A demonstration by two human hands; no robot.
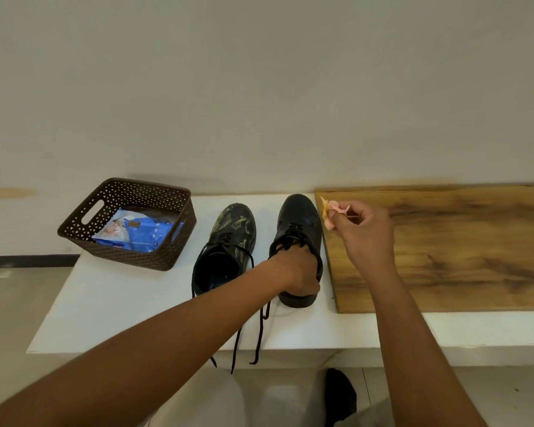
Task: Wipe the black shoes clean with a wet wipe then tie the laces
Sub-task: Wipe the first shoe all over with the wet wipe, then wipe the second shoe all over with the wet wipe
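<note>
Two black shoes stand side by side on a white table (111, 306), toes pointing away. The left shoe (228, 241) is streaked with yellowish dirt and its laces hang loose over the table's front edge. The right shoe (299, 223) looks dark and shiny. My left hand (296, 272) grips the right shoe at its heel and opening. My right hand (364, 232) is raised just to the right of that shoe's toe and pinches a small crumpled wipe (330, 212), pinkish with yellow stains.
A brown perforated basket (74, 232) stands at the left of the table with a blue pack of wet wipes (145, 232) inside. A wooden board (460, 248) lies on the table's right part, touching the wall. My legs show below the table edge.
</note>
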